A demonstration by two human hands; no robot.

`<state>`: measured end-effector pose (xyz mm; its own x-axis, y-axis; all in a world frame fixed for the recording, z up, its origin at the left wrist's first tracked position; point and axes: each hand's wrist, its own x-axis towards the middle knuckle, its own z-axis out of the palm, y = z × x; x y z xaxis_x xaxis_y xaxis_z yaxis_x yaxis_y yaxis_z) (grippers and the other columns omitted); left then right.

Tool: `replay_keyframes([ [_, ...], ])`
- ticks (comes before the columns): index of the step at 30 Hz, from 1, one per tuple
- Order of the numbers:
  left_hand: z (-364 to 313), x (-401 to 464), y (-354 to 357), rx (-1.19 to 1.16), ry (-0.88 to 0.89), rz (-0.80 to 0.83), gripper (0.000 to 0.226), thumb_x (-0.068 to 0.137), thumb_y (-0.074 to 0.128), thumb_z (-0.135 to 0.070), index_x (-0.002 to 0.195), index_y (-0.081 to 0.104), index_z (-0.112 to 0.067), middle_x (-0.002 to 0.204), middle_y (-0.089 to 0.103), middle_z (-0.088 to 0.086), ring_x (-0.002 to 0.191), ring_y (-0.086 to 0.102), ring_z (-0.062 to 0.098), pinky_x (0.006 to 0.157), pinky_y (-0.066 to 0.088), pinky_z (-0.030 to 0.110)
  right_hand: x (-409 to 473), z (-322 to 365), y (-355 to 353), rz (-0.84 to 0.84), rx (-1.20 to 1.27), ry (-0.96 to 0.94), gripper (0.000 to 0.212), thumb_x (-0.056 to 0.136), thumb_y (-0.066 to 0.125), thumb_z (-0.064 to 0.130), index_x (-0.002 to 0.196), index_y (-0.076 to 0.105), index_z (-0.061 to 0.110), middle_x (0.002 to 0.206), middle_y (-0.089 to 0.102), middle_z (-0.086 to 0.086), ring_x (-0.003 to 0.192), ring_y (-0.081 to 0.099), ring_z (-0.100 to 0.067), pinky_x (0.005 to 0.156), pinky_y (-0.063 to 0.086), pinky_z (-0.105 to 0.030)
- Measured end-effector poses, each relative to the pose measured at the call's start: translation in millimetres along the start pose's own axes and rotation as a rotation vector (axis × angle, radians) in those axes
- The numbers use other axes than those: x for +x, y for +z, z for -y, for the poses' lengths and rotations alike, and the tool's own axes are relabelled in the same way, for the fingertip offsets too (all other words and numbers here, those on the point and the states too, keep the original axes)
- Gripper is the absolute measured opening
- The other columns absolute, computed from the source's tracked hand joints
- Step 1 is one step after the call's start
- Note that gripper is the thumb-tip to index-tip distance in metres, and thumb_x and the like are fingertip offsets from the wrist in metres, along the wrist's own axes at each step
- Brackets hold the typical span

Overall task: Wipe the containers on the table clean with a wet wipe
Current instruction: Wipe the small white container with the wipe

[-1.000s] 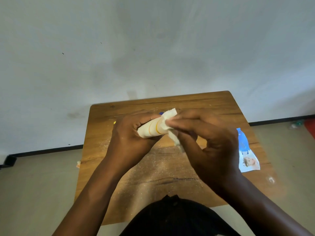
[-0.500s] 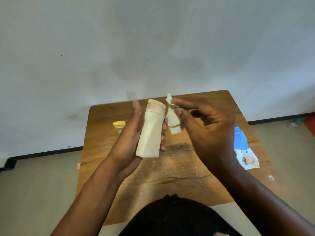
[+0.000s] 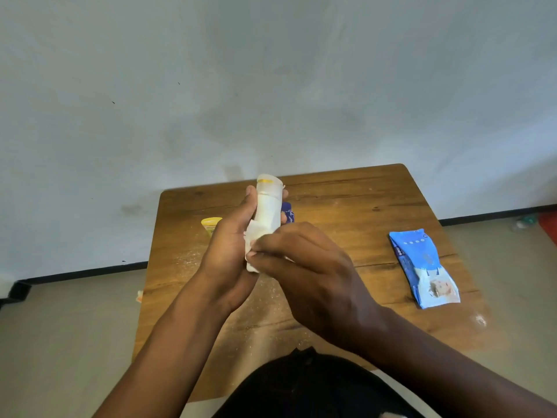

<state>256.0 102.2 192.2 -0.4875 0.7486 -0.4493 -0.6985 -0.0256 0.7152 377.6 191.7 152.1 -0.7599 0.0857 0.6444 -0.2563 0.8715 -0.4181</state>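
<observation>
Two hands up over table (image 3: 346, 200): left hand (image 3: 229, 251) grips bottle (image 3: 266, 206) upright, fingers curled round it; right hand (image 3: 304, 267) pinches wipe (image 3: 251, 239) against bottle base. Risk: wet plastic slips from grip, drops onto tube (image 3: 211, 224) below

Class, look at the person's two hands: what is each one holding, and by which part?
The left hand grips the white bottle round its body, cap end up. The right hand pinches the wipe against the bottle's lower end.
</observation>
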Motion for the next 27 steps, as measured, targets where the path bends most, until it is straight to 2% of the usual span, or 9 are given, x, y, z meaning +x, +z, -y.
replay_keyframes([
  [3,7,2,2,0.015,0.024,0.004,0.058,0.105,0.041,-0.054,0.136,0.063,-0.010,0.104,0.062,0.009,0.091,0.059,0.019,0.079,0.044,0.034,13,-12,-4,-0.040,-0.062,0.089,0.022,0.094,0.071,-0.003,0.114,0.079,0.004,0.116,0.073,-0.013,0.107,0.066,-0.026,0.089,0.053,-0.033],
  [6,16,2,7,0.065,0.068,0.003,0.055,0.105,0.035,-0.058,0.124,0.070,-0.020,0.106,0.059,0.015,0.095,0.054,0.031,0.077,0.043,0.037,30,-22,-10,-0.157,-0.033,0.238,0.023,0.097,0.064,0.014,0.112,0.080,0.007,0.110,0.071,-0.009,0.101,0.065,-0.018,0.083,0.053,-0.025],
  [9,14,1,8,0.017,0.050,0.000,0.067,0.102,0.029,-0.066,0.124,0.071,-0.018,0.111,0.062,0.016,0.105,0.058,0.033,0.086,0.046,0.039,28,-15,-7,-0.163,-0.049,0.221,0.022,0.098,0.064,0.015,0.110,0.080,0.005,0.108,0.071,-0.010,0.099,0.065,-0.020,0.081,0.052,-0.027],
  [13,1,7,0,-0.022,0.033,0.009,0.071,0.103,0.031,-0.065,0.139,0.060,-0.012,0.086,0.062,0.007,0.072,0.063,0.016,0.063,0.057,0.026,-1,5,3,-0.052,0.006,0.118,0.017,0.097,0.071,0.000,0.111,0.079,0.004,0.112,0.072,-0.012,0.099,0.066,-0.023,0.081,0.053,-0.037],
  [15,-2,9,-1,-0.040,0.030,0.018,0.068,0.103,0.032,-0.063,0.139,0.061,-0.013,0.080,0.063,0.006,0.067,0.063,0.015,0.060,0.057,0.025,-5,6,3,-0.048,0.046,0.081,0.015,0.098,0.070,0.001,0.109,0.080,0.003,0.111,0.073,-0.013,0.098,0.067,-0.024,0.081,0.053,-0.037],
  [19,6,7,4,-0.013,0.034,0.070,0.074,0.099,0.033,-0.070,0.136,0.062,-0.012,0.096,0.065,0.007,0.088,0.066,0.020,0.073,0.056,0.033,18,-13,-1,-0.178,0.004,0.190,0.018,0.095,0.069,0.000,0.108,0.081,0.004,0.107,0.073,-0.011,0.096,0.068,-0.022,0.082,0.053,-0.030],
  [21,11,7,8,0.055,0.065,0.077,0.069,0.097,0.039,-0.070,0.131,0.064,-0.016,0.104,0.063,0.011,0.100,0.060,0.027,0.079,0.049,0.037,31,-26,-6,-0.252,-0.009,0.261,0.017,0.092,0.071,0.000,0.105,0.082,0.004,0.106,0.074,-0.010,0.097,0.069,-0.020,0.081,0.055,-0.029],
  [23,13,6,10,0.141,0.085,0.052,0.064,0.097,0.043,-0.067,0.130,0.067,-0.018,0.107,0.060,0.013,0.102,0.053,0.031,0.075,0.048,0.037,37,-35,-10,-0.282,-0.008,0.282,0.017,0.090,0.074,-0.003,0.104,0.082,0.003,0.104,0.074,-0.009,0.097,0.070,-0.018,0.079,0.056,-0.032],
  [27,6,9,5,0.120,0.082,0.039,0.068,0.099,0.036,-0.069,0.133,0.067,-0.019,0.107,0.064,0.012,0.099,0.061,0.027,0.078,0.054,0.035,16,-19,-4,-0.209,-0.033,0.218,0.013,0.095,0.072,0.003,0.104,0.081,0.003,0.107,0.074,-0.012,0.100,0.068,-0.021,0.081,0.055,-0.034],
])
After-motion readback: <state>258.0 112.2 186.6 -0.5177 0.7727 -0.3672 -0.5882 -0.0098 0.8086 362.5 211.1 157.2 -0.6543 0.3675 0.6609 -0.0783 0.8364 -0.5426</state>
